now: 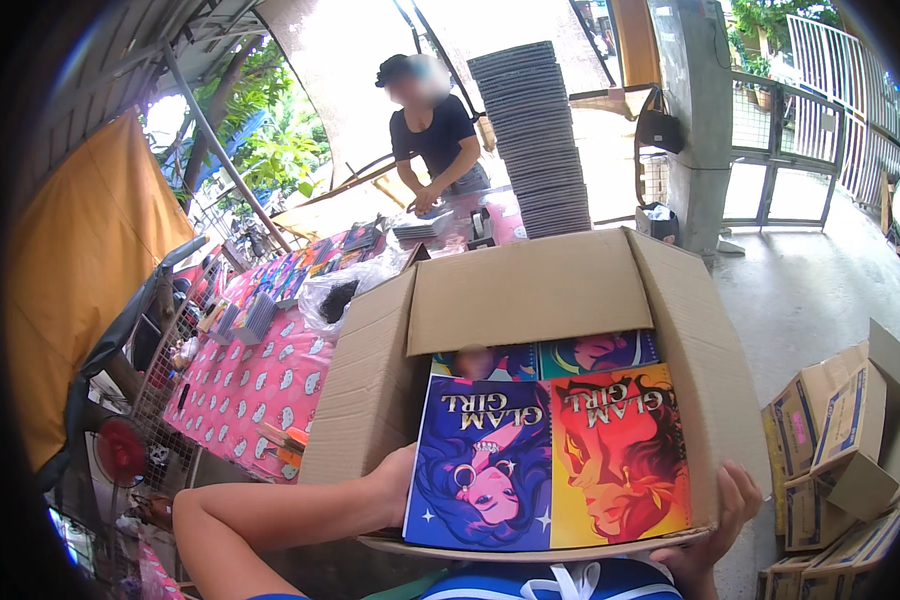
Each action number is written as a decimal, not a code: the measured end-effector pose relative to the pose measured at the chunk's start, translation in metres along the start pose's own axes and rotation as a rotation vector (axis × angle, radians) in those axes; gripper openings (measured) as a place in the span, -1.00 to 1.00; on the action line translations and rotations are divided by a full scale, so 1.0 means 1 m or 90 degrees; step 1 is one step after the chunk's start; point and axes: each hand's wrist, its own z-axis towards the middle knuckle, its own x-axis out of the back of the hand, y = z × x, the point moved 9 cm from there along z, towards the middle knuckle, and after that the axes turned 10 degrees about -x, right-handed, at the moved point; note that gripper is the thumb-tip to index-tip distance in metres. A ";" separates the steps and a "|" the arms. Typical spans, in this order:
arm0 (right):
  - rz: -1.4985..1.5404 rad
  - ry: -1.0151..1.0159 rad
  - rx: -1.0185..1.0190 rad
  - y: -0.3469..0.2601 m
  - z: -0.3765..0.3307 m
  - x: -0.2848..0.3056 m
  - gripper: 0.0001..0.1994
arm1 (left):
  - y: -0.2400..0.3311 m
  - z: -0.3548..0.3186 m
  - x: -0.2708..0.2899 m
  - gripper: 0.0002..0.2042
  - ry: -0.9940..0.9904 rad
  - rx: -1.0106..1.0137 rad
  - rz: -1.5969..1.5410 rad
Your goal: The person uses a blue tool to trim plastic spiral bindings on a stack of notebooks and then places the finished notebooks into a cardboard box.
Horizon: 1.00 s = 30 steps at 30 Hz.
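An open cardboard box (530,300) sits tilted toward me, close against my body. Inside lie spiral-bound notebooks: a blue-purple one (480,460) with a drawn face stands beside a red-and-yellow one (620,450), and the tops of two more notebooks (600,350) show behind them. My left hand (398,485) is at the box's left side, against the edge of the blue-purple notebook; its fingers are hidden. My right hand (715,525) is wrapped round the box's near right corner, thumb underneath and fingers up the side.
A tall stack of dark-edged notebooks (535,140) rises behind the box. The pink patterned table (260,400) carries small stacks, a plastic bag (345,295) and a tape dispenser (480,228). A person (435,140) stands at its far side. Cardboard boxes (835,430) lie at right.
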 end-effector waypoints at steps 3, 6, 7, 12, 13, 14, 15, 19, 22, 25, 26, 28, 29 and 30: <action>-0.002 0.051 0.043 0.005 -0.005 0.000 0.06 | 0.007 -0.013 -0.007 -0.67 0.049 -0.009 0.083; -0.004 0.104 0.068 0.012 -0.013 0.000 0.05 | 0.013 -0.013 -0.006 -0.67 0.080 -0.045 0.118; 0.001 0.116 0.070 0.019 -0.016 -0.001 0.05 | 0.014 -0.014 -0.005 -0.67 0.089 -0.057 0.121; 0.027 0.163 0.120 0.018 -0.017 0.001 0.05 | -0.008 0.004 0.029 -0.63 0.113 0.041 0.040; 0.038 0.176 0.139 0.019 -0.017 0.001 0.05 | -0.010 0.004 0.028 -0.62 0.118 0.064 0.023; 0.049 0.189 0.159 0.019 -0.019 0.001 0.05 | -0.010 0.003 0.029 -0.62 0.105 0.061 0.017; 0.057 0.200 0.152 0.022 -0.020 0.001 0.04 | -0.012 0.002 0.032 -0.62 0.093 0.058 0.012; 0.075 0.233 0.170 0.024 -0.021 0.003 0.03 | -0.004 0.003 0.023 -0.61 0.020 -0.013 0.047; 0.074 0.262 0.208 0.025 -0.023 0.002 0.03 | 0.007 -0.001 0.017 -0.63 0.056 -0.066 0.121; 0.078 0.281 0.246 0.028 -0.024 0.000 0.02 | 0.006 -0.001 0.010 -0.67 0.046 -0.053 0.041; 0.081 0.286 0.258 0.028 -0.024 0.001 0.02 | 0.005 -0.002 0.010 -0.68 0.045 -0.055 0.018; 0.061 0.251 0.191 0.023 -0.021 0.003 0.02 | 0.005 -0.001 0.012 -0.70 0.043 -0.058 -0.026; 0.052 0.233 0.156 0.022 -0.019 0.003 0.03 | 0.009 0.001 0.013 -0.70 0.049 -0.096 -0.009; 0.049 0.230 0.151 0.021 -0.019 0.002 0.03 | 0.013 0.004 0.012 -0.71 0.056 -0.133 0.007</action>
